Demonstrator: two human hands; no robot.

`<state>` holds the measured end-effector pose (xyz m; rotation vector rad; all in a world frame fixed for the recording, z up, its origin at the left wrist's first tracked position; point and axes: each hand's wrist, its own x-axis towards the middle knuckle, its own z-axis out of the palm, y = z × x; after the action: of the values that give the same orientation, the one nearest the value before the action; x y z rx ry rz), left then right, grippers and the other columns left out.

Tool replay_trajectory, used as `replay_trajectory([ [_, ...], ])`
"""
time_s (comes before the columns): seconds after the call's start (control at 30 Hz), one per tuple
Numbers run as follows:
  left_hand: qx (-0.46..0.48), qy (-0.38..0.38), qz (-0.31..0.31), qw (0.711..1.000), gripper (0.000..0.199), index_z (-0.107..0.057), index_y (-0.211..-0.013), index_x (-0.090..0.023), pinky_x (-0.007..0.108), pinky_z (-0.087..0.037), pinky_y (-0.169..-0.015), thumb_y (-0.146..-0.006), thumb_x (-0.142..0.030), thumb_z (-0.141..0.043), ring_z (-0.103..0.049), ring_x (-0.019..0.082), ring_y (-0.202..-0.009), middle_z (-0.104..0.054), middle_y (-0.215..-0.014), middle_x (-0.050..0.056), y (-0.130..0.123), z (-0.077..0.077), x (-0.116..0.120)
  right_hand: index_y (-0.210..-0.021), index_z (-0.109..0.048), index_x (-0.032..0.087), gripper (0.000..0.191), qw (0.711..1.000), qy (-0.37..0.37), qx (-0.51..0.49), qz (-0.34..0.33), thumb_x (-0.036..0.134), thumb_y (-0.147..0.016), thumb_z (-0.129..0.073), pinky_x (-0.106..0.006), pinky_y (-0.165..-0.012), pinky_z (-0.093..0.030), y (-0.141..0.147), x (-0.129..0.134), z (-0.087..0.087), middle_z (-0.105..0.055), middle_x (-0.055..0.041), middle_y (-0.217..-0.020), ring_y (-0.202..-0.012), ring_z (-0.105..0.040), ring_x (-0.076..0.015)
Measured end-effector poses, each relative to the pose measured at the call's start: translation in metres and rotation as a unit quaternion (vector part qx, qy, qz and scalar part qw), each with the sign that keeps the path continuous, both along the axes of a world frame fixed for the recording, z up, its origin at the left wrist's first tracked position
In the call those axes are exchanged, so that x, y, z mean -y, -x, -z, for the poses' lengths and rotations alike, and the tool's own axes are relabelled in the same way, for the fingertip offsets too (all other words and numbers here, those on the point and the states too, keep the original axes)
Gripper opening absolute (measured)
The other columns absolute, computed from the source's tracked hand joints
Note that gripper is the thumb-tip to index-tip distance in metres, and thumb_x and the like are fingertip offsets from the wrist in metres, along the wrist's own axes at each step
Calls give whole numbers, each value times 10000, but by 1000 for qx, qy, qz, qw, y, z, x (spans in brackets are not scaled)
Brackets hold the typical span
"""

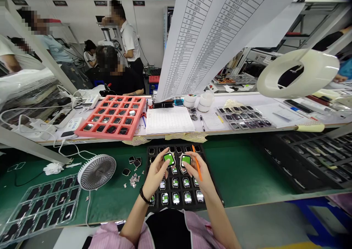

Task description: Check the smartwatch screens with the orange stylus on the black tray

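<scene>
My left hand (pixel 158 168) grips a smartwatch (pixel 169 159) whose lit screen is green, the thumb lying on its face. Just to the right, my right hand (pixel 198 168) holds a second smartwatch (pixel 186 161), also showing green, with the thumb over its lower part. An orange pen-like stick (pixel 197 164) is tucked between the fingers of that same hand. Both hands hover over a black foam tray (pixel 154 206), where several strapless smartwatches (pixel 175 197) sit in rows, many with lit screens. The hands hide part of the tray's upper rows.
A small grey fan (pixel 96 172) stands left, by loose watch parts (pixel 134 180) and a clear tray (pixel 41 205) of dark pieces. On the shelf are a red foam tray (pixel 110 117), paper sheets (pixel 170 121) and a ring lamp (pixel 298 73). Black trays (pixel 302 164) lie right. Several people are beyond.
</scene>
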<state>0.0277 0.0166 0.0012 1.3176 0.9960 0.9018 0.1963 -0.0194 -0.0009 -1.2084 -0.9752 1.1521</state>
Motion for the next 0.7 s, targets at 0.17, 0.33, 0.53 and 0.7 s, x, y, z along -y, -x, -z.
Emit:
replay_trajectory([
  [0.17, 20, -9, 21, 1000, 650, -280, -1454, -222, 269, -478, -606, -883, -422, -516, -508, 115, -615, -597, -915, 49, 0, -2, 1, -1024, -550, 247, 379, 1000, -6, -1, -13, 322, -711, -750, -304, -667, -520, -2, -1, 8, -620, -26, -900, -793, -621, -186],
  [0.33, 18, -6, 15, 1000, 647, -295, -1447, -204, 270, -465, -614, -883, -423, -524, -498, 121, -620, -591, -843, 35, 0, -1, 0, -1054, -538, 243, 393, 1000, -6, -5, -20, 330, -727, -735, -311, -684, -522, -3, -1, 7, -618, -41, -933, -838, -626, -200],
  [0.53, 9, -3, -27, 1000, 534, -479, -1327, -208, 211, -408, -485, -872, -483, -524, -417, 64, -504, -537, -795, -2, -2, -5, 0, -1031, -549, 239, 383, 1000, -8, 5, -10, 330, -716, -746, -306, -643, -520, -1, 0, 7, -611, -39, -902, -799, -612, -196],
  [0.7, 23, -8, -46, 999, 404, -607, -1090, -194, 209, -494, -515, -851, -511, -538, -554, 136, -700, -589, -889, 38, -5, -6, -2, -1006, -567, 237, 351, 1000, -17, 4, -12, 355, -722, -737, -289, -607, -519, 1, 0, 3, -592, -21, -837, -709, -584, -169],
])
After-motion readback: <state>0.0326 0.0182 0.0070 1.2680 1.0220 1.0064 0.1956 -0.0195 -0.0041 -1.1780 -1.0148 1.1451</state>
